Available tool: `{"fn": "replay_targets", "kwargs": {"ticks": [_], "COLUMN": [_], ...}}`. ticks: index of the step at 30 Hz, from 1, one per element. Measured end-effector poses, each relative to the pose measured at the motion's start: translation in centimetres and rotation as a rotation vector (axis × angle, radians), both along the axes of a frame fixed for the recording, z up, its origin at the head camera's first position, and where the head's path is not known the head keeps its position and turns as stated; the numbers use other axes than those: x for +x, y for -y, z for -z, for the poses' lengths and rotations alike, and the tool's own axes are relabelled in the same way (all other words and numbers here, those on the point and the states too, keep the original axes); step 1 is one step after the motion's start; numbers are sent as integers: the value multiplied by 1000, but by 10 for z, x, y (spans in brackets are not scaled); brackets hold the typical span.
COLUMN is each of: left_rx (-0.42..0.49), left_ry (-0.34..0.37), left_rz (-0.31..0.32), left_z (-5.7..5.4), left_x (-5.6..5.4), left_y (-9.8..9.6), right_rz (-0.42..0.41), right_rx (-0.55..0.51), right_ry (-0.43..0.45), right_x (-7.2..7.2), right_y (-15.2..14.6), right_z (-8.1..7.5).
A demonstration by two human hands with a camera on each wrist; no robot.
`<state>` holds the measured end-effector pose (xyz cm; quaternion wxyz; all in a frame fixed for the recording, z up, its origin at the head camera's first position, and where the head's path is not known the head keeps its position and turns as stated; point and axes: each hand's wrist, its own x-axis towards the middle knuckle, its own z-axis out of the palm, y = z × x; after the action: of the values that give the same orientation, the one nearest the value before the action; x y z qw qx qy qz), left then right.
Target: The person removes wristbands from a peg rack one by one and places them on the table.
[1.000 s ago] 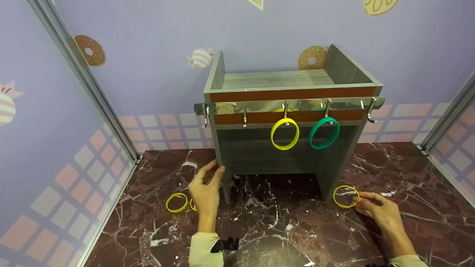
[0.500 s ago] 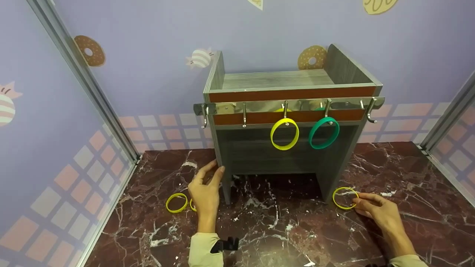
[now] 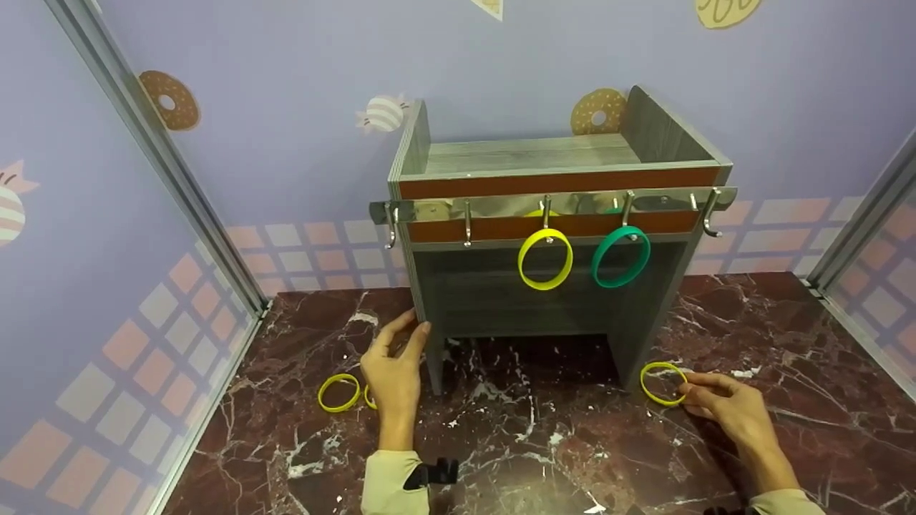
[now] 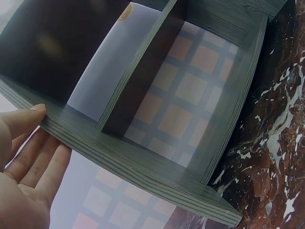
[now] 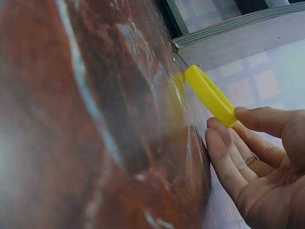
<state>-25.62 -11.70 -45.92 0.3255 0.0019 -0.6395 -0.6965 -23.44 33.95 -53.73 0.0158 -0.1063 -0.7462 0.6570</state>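
A grey wood-grain shelf unit (image 3: 486, 300) stands upright on the marble-patterned surface. My left hand (image 3: 392, 375) grips its left side panel (image 4: 138, 174) low down, thumb on the front edge and fingers on the outer face. Near the unit's right foot, my right hand (image 3: 731, 408) pinches a yellow silicone wristband (image 5: 209, 95) between thumb and fingers, tilted just above or touching the surface. Another yellow wristband (image 3: 544, 287) and a green wristband (image 3: 617, 285) hang from two hooks on the metal hook rail (image 3: 501, 207).
Left of my left hand lies a yellow wristband (image 3: 336, 410); one more, partly hidden by the hand, shows as a yellow arc (image 3: 368, 397). Bare hooks include a left-end hook (image 3: 391, 225) and a right-end hook (image 3: 710, 214). Patterned walls (image 3: 286, 143) enclose the back and sides.
The wristband in my right hand has tilted and sunk slightly. The head view has shifted a little. My left hand keeps its place on the side panel.
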Motion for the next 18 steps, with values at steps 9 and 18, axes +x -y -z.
{"fn": "replay_targets", "kwargs": {"ticks": [9,18], "left_rx": [-10,-23], "left_ry": [9,3], "left_rz": [3,3], "left_z": [0,0], "left_x": [1,1], "left_y": [1,1], "right_rz": [-23,-27], "right_rx": [147,252], "right_ry": [16,28], "right_x": [1,2], "right_y": [-1,-10], "right_z": [-5,-8]}}
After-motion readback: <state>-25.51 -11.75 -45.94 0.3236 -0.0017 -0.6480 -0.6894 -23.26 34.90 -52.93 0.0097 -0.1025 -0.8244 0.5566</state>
